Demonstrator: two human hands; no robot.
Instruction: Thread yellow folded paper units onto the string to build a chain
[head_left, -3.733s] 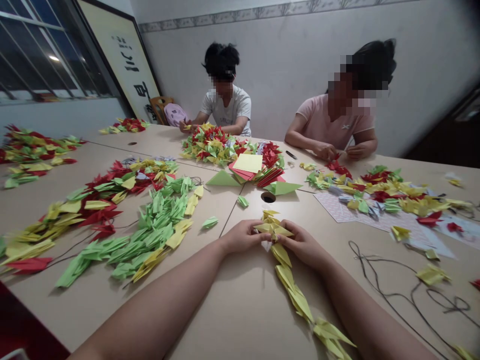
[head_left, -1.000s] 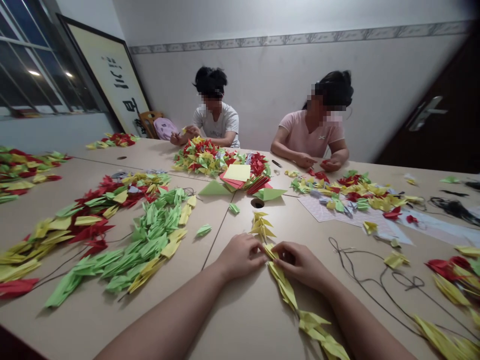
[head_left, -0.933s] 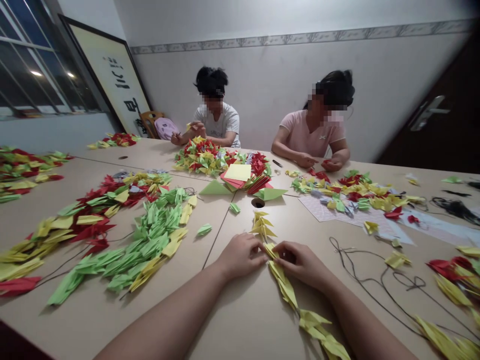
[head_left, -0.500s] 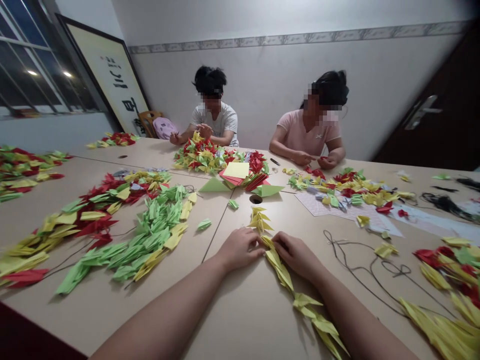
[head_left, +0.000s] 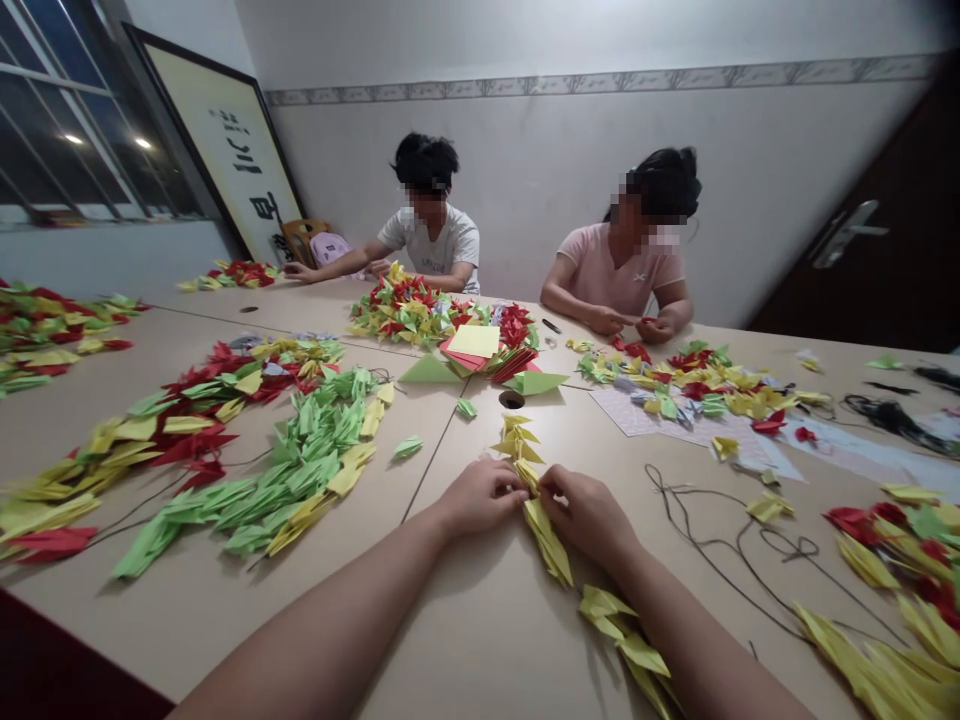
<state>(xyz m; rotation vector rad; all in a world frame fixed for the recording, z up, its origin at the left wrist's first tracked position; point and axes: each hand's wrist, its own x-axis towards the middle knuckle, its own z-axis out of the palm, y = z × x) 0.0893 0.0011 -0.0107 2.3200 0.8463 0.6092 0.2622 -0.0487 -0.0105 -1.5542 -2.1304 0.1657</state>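
Observation:
My left hand [head_left: 484, 494] and my right hand [head_left: 589, 507] meet at a strand of folded yellow paper pieces [head_left: 547, 543], probably paper cranes. The fingers of both hands are bent and closed around one piece near the strand's upper part, one hand on each side. Beyond my fingertips, more pointed yellow pieces stick up toward the hole in the table. Below my hands the strand runs down to the right, with a gap before the lower yellow pieces [head_left: 626, 630], which lie beside my right forearm. My fingers partly hide the gripped piece.
Strands of green folded paper [head_left: 307, 470] and mixed red-yellow ones [head_left: 187, 430] lie at left. Square paper sheets [head_left: 474, 341] and a colourful heap [head_left: 412, 310] stand ahead. Black cord [head_left: 739, 545] loops at right, near more yellow pieces [head_left: 877, 655]. Two people sit across the table.
The yellow pieces below my hands have shifted slightly up and left, and a gap has opened above the lower ones. The person in white has stretched an arm toward the far-left pile.

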